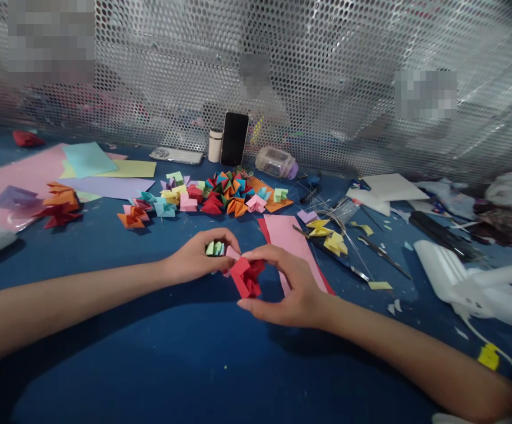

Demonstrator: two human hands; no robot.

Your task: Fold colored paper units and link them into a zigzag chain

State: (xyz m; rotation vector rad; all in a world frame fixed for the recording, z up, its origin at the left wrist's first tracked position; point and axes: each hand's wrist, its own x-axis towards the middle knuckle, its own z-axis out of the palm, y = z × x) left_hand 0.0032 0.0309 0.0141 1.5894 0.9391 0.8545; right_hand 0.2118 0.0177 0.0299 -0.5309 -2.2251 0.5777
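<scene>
My left hand (203, 253) is closed around a small cluster of folded paper pieces, with a pale green one (215, 248) showing between the fingers and a pink one (232, 254) at the thumb. Up against these, a red origami piece (247, 278) sits between the thumb and fingers of my right hand (289, 285). The two hands meet just above the blue table (220, 365). Beyond them lies a heap of colourful origami pieces (212, 203). Pink paper strips (289, 235) over red ones lie beside my right hand.
Scissors (384, 256), a craft knife (344, 265) and yellow folded pieces (335, 242) lie right. A white appliance (472, 282) with a cord stands farther right. Coloured sheets (110, 187) cover the left. A phone (235, 139) and a plastic jar (276, 162) are by the perforated silver backing (172, 76).
</scene>
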